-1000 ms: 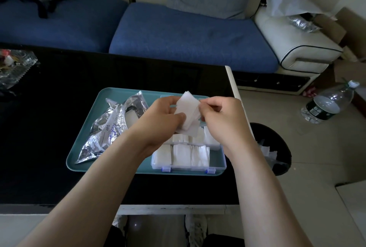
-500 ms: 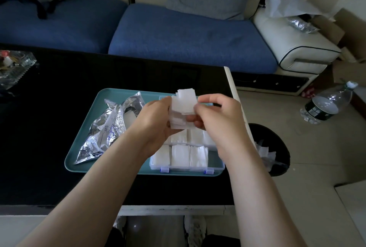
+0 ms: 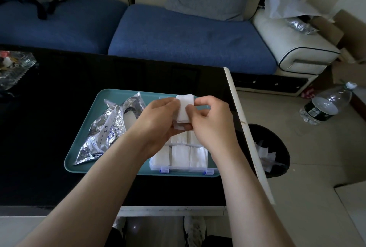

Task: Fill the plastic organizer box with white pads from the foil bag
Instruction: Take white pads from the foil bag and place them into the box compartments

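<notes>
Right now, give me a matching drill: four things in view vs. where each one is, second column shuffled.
1 foil bag
2 organizer box
3 stack of white pads
4 water bottle

A on the floor
B left part of teal tray
C pinched between left hand and right hand
D right part of the tray

Pairs: 1-B, 2-D, 3-C, 4-A

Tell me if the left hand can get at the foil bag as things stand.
Probably, once freed: the bag lies beside the left hand on the tray with nothing between, but that hand pinches the pads together with the right hand.
</notes>
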Tool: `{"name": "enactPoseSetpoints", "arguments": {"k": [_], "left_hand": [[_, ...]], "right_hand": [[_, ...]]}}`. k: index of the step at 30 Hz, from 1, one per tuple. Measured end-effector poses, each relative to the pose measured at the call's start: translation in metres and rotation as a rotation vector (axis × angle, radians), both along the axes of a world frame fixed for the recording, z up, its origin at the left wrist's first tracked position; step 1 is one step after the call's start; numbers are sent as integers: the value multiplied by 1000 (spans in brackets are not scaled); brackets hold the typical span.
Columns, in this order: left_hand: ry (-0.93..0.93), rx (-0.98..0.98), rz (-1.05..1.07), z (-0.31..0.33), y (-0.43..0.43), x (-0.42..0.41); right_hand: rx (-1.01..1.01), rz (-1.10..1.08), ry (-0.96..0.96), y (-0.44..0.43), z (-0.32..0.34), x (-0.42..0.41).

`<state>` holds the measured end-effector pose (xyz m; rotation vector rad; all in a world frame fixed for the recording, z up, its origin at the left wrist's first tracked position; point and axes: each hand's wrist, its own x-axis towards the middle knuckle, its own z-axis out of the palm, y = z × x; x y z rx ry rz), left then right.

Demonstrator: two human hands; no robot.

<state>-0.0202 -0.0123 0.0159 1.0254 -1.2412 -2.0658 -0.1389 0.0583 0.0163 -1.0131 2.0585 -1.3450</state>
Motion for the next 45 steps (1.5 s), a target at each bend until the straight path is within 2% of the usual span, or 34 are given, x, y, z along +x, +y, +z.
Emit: {"name": "enactPoseSetpoints", "arguments": {"k": [5,10,15,20,23,25,32,36,40,45], "left_hand": [[-13,-68,30,-7,-4,-2],[83,97,157,-7,-7,-2],[145,158,215,-8,-11,-1],[82,145,259,-9,-15,4],[-65,23,218,-8,-15,6],[-112,-20,149,-6,-13,6],[-101,29,-38,2,-4,5],[-124,-77,-119,0,-5,7],[-185,-158,-85,-3,-6,6],[-183,-189,6,-3,-4,2]], "right_hand": [[14,83,-3,-1,1,4],[44,98,-67,1,1,-1],[6,29,-157,0,-4,1],[-67,-71,-10,2,-3,-7],[-175,8,73,2,4,-8],[-169,89,105,1,6,-6],[-132,74,299,0,-1,-2],[-92,80,428,0,-3,-5],[15,150,372,0,-3,-6],[-32,95,253,1,-4,-12]]}}
